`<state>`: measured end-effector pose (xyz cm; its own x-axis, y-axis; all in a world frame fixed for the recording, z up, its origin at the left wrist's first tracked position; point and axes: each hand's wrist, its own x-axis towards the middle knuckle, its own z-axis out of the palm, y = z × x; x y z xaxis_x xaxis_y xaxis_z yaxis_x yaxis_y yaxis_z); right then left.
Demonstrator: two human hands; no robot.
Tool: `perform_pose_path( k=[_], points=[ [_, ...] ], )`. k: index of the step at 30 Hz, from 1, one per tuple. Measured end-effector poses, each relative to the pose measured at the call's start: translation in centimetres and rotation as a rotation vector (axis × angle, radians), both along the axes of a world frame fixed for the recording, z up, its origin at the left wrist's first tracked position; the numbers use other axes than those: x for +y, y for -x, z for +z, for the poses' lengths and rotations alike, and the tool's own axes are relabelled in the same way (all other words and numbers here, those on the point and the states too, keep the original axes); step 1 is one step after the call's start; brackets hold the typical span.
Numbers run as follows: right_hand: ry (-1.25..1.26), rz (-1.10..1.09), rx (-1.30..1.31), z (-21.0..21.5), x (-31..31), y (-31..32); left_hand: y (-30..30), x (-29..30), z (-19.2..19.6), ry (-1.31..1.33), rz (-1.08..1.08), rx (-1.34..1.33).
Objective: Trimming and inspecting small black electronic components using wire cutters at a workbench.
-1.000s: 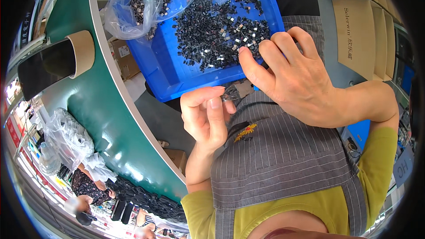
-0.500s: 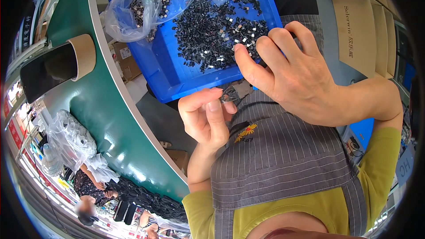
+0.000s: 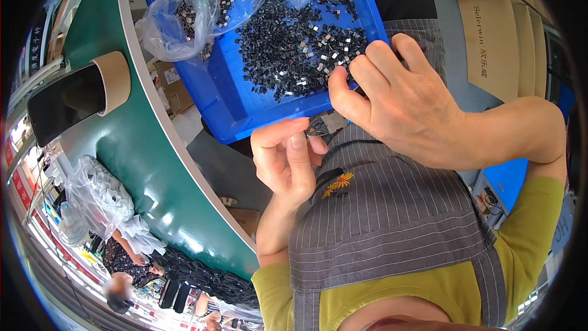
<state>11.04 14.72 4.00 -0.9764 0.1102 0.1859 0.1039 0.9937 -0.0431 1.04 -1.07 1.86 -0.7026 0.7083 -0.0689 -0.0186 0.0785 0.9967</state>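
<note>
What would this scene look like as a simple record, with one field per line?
Container: blue tray
Contents: many small dark parts, some with silvery faces; clear plastic bags at the upper left
Left hand: below the tray's near edge in the picture, thumb and forefinger close together; grip unclear
Right hand: at the tray's near right corner, fingers curled; anything held is hidden
Clothing: striped grey apron, yellow-green top
To the left: green table, dark-screened device
Upper right: cardboard boxes

Workshop, parts tray [image 3: 215,81], green worktable [image 3: 113,141], cartons [image 3: 495,49]
</note>
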Motion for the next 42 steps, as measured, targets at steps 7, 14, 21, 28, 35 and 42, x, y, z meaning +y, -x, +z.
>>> perform_pose_path(
  k=[7,14,21,28,35,42],
  points=[
    [0.05,0.032,-0.059,0.0,0.3,0.0,0.1,0.2,0.0,-0.084,-0.014,-0.056],
    [0.166,0.007,0.058,-0.5,0.4,0.2,-0.3,0.7,-0.5,-0.083,0.084,-0.027],
    [0.265,-0.033,0.003,-0.9,-0.2,0.3,-1.2,1.7,-2.1,-0.007,0.204,0.512],
    [0.311,-0.051,0.001,-2.9,-0.2,-0.5,1.1,1.1,0.5,0.055,-0.089,-0.437],
    [0.518,-0.079,0.074,-3.9,-0.5,-0.4,0.9,1.3,0.2,-0.297,0.055,-0.971],
    [1.066,-0.083,-0.139,-2.9,-0.3,-0.6,0.3,1.5,0.4,-0.235,-0.012,-0.689]
  ],
)
